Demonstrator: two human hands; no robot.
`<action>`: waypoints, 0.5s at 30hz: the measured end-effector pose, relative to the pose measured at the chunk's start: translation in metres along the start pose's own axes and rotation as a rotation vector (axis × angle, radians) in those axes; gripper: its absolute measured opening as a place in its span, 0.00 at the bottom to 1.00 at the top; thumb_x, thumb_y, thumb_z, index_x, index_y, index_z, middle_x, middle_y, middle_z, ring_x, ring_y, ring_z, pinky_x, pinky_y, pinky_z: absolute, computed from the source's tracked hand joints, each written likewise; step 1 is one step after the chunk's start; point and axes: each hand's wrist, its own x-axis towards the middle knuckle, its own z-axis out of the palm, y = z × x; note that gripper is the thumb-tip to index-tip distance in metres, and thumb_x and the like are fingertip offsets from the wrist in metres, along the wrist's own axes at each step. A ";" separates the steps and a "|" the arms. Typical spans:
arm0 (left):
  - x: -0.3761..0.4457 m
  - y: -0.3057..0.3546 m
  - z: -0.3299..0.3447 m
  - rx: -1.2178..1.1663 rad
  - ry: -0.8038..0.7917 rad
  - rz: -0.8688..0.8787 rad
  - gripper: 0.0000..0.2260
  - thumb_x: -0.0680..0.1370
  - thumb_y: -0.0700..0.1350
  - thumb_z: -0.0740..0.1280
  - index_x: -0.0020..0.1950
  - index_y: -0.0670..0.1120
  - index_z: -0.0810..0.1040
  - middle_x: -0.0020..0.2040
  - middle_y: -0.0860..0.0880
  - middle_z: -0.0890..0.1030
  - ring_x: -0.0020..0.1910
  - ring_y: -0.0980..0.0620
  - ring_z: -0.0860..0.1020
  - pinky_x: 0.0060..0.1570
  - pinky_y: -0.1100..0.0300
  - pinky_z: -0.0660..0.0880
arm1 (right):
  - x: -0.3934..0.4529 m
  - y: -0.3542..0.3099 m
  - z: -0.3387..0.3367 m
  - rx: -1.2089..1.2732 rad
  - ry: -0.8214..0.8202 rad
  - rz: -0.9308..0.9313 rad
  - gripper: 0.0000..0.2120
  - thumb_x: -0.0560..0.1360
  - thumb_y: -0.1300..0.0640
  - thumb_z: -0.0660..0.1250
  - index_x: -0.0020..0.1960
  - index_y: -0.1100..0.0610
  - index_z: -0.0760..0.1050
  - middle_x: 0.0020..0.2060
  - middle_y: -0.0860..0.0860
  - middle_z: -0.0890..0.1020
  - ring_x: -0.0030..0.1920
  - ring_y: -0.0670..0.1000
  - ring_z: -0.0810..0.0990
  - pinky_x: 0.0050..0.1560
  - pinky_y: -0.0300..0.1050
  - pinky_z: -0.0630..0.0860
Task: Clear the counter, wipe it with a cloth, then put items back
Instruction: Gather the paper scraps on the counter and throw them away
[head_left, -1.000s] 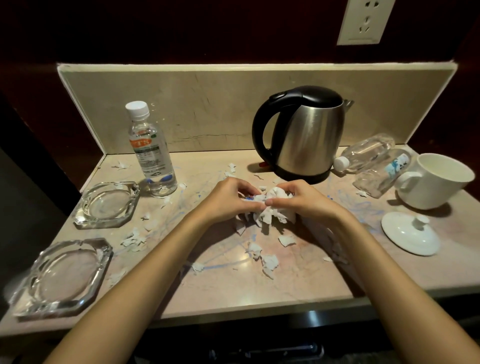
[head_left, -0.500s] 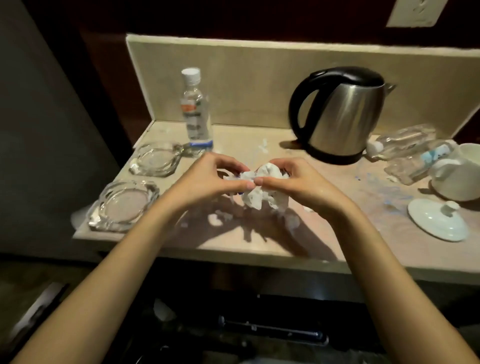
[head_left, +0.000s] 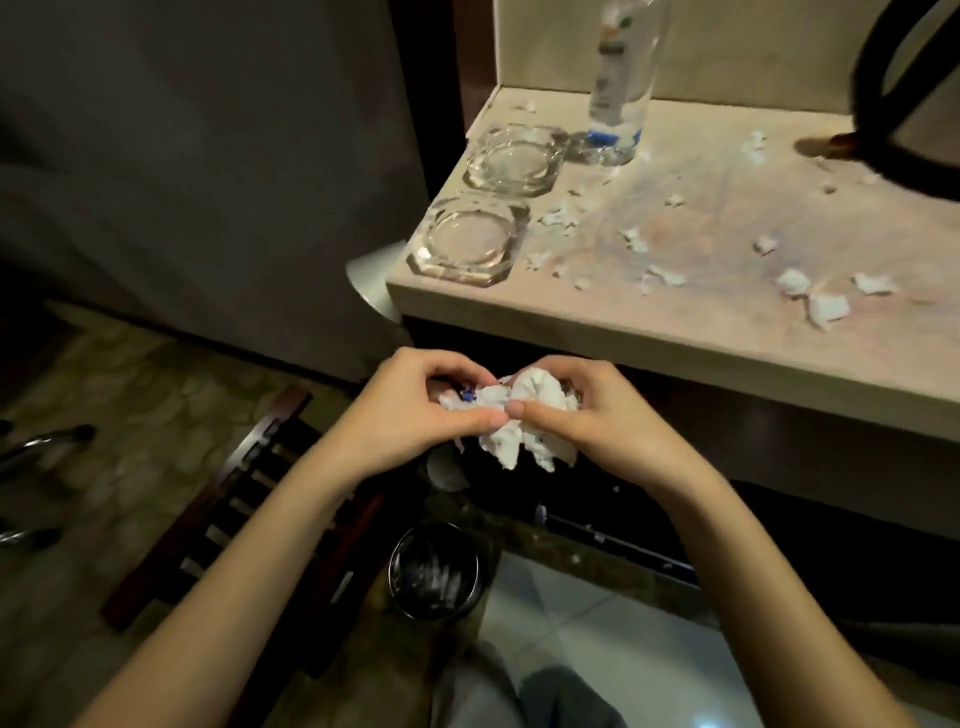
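Both hands, the left hand (head_left: 410, 410) and right hand (head_left: 592, 415), pinch the crumpled tissue wad (head_left: 524, 415) in a tight grip. The wad has come off the tabletop (head_left: 675, 312), past its front edge, and now hangs above the bin (head_left: 435, 571).

Dim warm light, grey wall (head_left: 208, 156) at left, patterned floor (head_left: 130, 384), pale floor tiles (head_left: 597, 613), dark slatted wooden rack (head_left: 244, 499), round bin (head_left: 436, 571) on floor

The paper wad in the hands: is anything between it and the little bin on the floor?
Nothing visible. Both hands, left and right, hold the paper wad in open air off the counter, and the bin sits open-topped on the floor below.
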 end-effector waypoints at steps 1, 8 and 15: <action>-0.005 -0.014 -0.003 -0.001 -0.006 -0.018 0.10 0.66 0.45 0.79 0.45 0.50 0.83 0.36 0.55 0.84 0.35 0.59 0.79 0.38 0.66 0.75 | 0.003 0.006 0.014 0.013 -0.008 0.022 0.09 0.73 0.53 0.72 0.51 0.56 0.81 0.43 0.51 0.85 0.43 0.47 0.83 0.44 0.40 0.76; -0.012 -0.114 -0.027 0.024 -0.151 -0.106 0.11 0.67 0.47 0.78 0.47 0.49 0.83 0.35 0.55 0.83 0.33 0.62 0.79 0.36 0.70 0.72 | 0.023 0.055 0.110 0.094 -0.004 0.186 0.09 0.74 0.54 0.71 0.53 0.56 0.80 0.43 0.51 0.84 0.40 0.43 0.81 0.40 0.36 0.75; -0.004 -0.218 -0.023 0.080 -0.291 -0.159 0.10 0.68 0.47 0.78 0.47 0.50 0.82 0.35 0.60 0.81 0.31 0.68 0.76 0.35 0.74 0.68 | 0.043 0.125 0.190 0.160 0.005 0.343 0.11 0.74 0.57 0.71 0.54 0.60 0.79 0.44 0.51 0.83 0.40 0.40 0.80 0.41 0.31 0.74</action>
